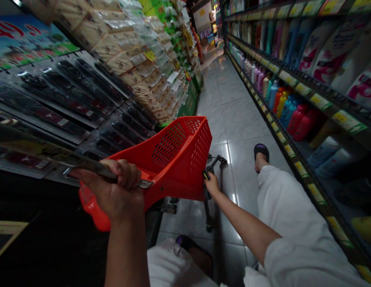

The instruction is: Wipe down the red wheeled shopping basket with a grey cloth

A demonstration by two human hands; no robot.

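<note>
My left hand (118,187) is closed around a long flat bar (54,153) with a metallic end. This bar runs in from the left edge, blurred there, and its tip reaches the side of a red plastic shopping cart (179,175). The cart has perforated walls and stands tilted in the picture. My right hand (212,184) is closed on a black piece with a yellow mark (207,174) by the cart's right end. Fingers hide part of it, so I cannot tell whether it belongs to the cart. Dark legs with small casters (222,160) show below.
Shelves of bottles (284,103) line the right side, with price tags along their edges. On the left hang black packaged items (66,87), and stacked tan packs (122,52) rise behind them. A tiled aisle floor (233,95) stretches ahead. My dark slippers (261,150) are on it.
</note>
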